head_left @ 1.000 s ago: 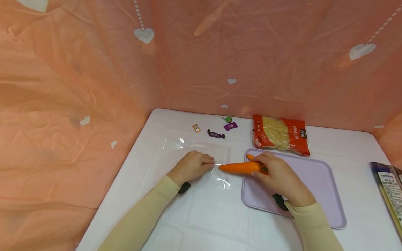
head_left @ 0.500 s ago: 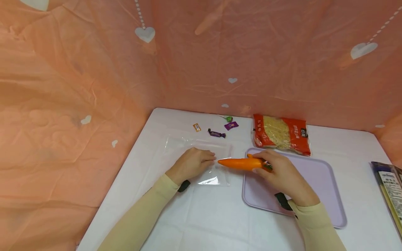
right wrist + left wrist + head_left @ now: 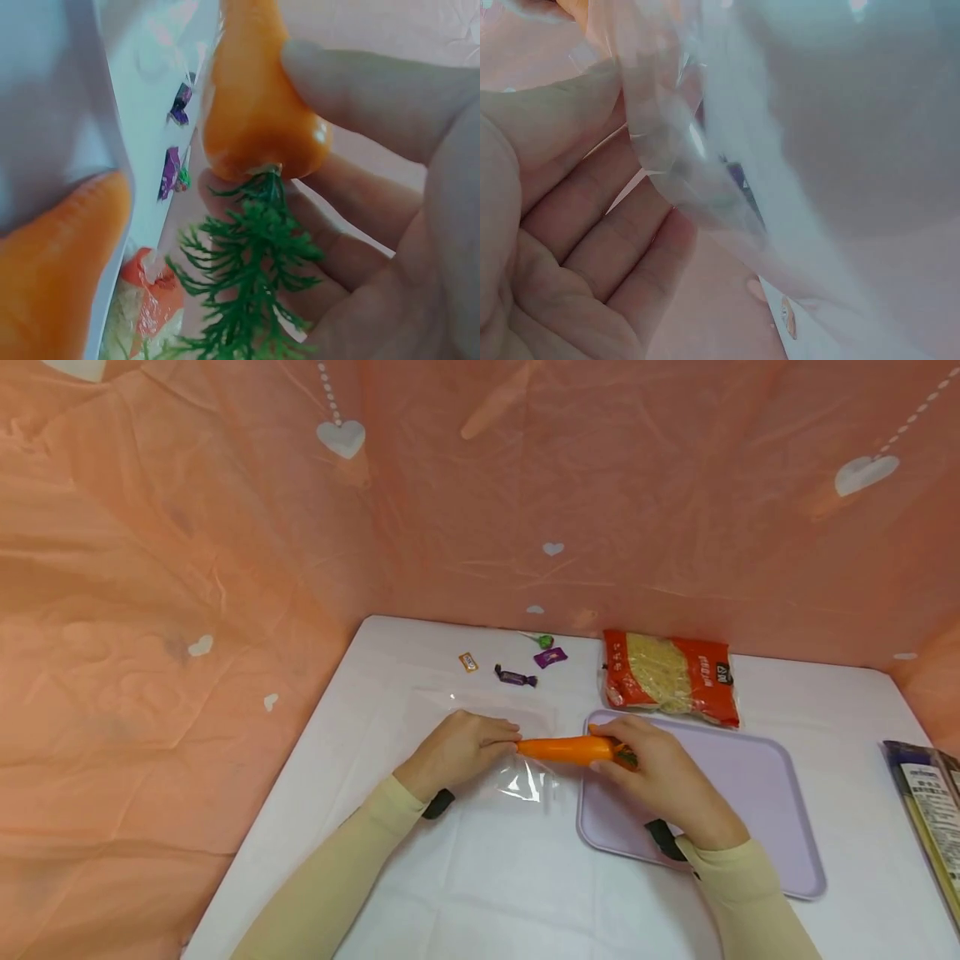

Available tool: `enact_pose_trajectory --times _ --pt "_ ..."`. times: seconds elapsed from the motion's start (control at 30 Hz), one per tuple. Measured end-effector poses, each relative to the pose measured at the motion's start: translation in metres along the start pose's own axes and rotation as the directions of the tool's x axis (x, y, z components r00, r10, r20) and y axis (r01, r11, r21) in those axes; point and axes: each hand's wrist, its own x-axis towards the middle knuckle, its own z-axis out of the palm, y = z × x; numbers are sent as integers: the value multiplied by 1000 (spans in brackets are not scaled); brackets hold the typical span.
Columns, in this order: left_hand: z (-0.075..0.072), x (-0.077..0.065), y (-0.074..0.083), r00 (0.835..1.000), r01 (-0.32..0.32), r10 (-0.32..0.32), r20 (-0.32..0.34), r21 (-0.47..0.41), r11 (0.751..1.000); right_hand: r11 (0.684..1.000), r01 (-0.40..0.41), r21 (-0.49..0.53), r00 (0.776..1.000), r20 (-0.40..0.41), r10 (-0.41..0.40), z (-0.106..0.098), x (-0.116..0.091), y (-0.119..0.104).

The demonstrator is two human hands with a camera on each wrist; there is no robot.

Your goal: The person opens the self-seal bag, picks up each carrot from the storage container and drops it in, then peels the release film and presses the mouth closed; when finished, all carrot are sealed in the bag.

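Observation:
My right hand grips an orange carrot by its thick end, thumb on one side and fingers on the other. Its green leafy top hangs free in the right wrist view. The carrot's tip points left and meets the fingertips of my left hand. That hand pinches the edge of a clear plastic bag, thumb on one side and fingers behind. In the head view the bag spreads beneath the carrot. A second carrot lies on the lilac tray, mostly hidden by my right hand in the head view.
A red packet of pale noodle-like food lies behind the tray. Several wrapped sweets, such as a purple one, and a green lollipop lie at the back. A dark package is at the right edge.
The carrot in my right hand has risen slightly and shifted left, so its tip now meets my left fingertips. The bag's near part has lifted and changed shape.

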Motion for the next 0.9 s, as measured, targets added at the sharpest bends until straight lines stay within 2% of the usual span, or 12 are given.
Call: enact_pose_trajectory --times 0.2,0.27,0.43,0.7,0.9 --pt "-2 2 0 1000 -23 23 -9 2 1000 1000 15 24 1000 3 -15 7 4 -4" --pt "-2 2 -1 1000 -28 28 -12 4 1000 1000 -8 30 1000 21 7 9 6 -7" --pt "-2 2 -1 1000 11 -11 -14 0 1000 997 -55 62 998 46 52 12 12 -15" --pt "-10 1 -3 997 55 -55 -49 -8 998 997 -53 57 998 21 52 11 12 -16" --pt "-13 -2 -4 998 43 -44 -42 -15 999 998 -46 49 999 10 45 4 12 -16"
